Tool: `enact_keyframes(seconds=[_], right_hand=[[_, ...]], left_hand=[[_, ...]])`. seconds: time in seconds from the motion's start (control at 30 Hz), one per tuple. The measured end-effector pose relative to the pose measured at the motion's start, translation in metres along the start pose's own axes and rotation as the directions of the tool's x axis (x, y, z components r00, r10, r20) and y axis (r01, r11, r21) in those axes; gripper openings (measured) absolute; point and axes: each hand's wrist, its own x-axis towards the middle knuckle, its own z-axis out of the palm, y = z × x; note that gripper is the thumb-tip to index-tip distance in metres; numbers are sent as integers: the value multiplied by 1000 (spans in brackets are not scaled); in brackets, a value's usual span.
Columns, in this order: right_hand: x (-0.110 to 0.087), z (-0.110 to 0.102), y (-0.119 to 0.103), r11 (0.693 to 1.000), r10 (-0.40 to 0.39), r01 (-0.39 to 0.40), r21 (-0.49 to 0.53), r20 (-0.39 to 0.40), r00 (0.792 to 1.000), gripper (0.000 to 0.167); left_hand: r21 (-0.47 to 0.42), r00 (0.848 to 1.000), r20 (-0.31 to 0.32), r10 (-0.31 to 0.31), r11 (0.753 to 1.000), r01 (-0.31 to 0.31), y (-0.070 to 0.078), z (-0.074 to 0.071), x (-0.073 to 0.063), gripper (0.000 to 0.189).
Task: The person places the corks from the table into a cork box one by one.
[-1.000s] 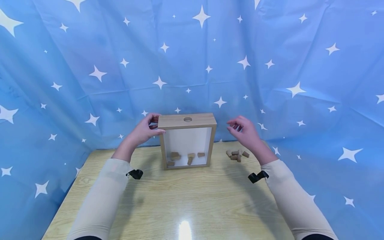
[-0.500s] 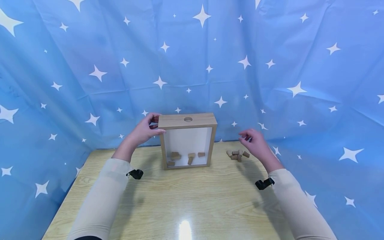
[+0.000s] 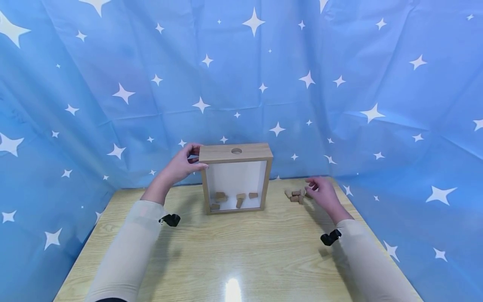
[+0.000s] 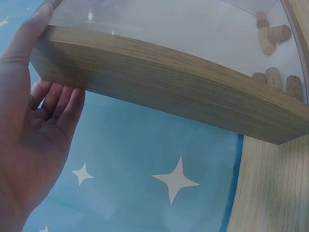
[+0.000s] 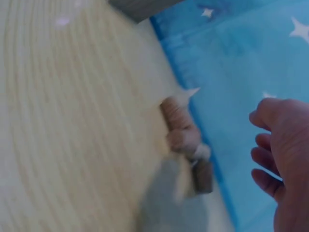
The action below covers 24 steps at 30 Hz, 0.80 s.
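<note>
Head view: the right hand point(image 3: 322, 196) has dropped to the right end of the corks point(image 3: 296, 193) on the table point(image 3: 241, 243), fingers loosely bent, seemingly holding nothing, though blurred; the left hand point(image 3: 182, 165) still grips the box's point(image 3: 216, 155) upper left corner.

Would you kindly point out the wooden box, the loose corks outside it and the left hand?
Wooden box point(image 3: 236, 180): head view, bare middle of its front panel.
Loose corks point(image 3: 296, 193): head view, one cork's side.
Left hand point(image 4: 36, 137): left wrist view, palm.
</note>
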Motion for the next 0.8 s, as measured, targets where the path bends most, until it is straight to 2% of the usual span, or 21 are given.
enact_keyframes(seconds=[0.33,0.67,0.8], right_hand=[[-12,13,26,989,143,-144,30,41,989,37],[-15,28,57,983,172,-174,61,45,984,41],[-15,31,60,983,167,-170,71,42,985,41]], left_hand=[[8,1000,-7,9,1000,-9,-1,-1,-1,79],[13,1000,-6,12,1000,-12,-2,1,0,80],[21,1000,-15,5,1000,-4,-1,1,0,80]])
